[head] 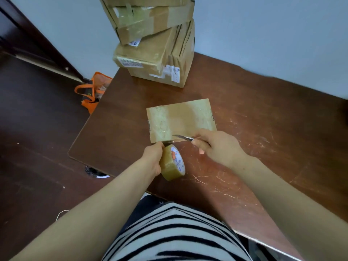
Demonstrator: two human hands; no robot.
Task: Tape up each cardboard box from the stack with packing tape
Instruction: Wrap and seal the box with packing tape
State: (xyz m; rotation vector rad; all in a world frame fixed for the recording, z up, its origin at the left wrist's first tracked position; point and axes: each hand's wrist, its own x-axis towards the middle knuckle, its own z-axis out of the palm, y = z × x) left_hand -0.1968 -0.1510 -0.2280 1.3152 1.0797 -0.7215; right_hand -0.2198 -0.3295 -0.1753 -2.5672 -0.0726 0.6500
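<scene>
2 hands are working by the box (pixel 180 117) on the table (pixel 267 113): your left hand (pixel 152 157) is gripping the tape roll (pixel 172 164), your right hand (pixel 218 146) the knife (pixel 183 137). keep pulling tape tight while cutting.

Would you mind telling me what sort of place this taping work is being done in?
Probably a room in a home or small office, not a warehouse: a scratched wooden table against a plain wall, a stack of used cardboard boxes, and an orange bag on the dark floor.
</scene>
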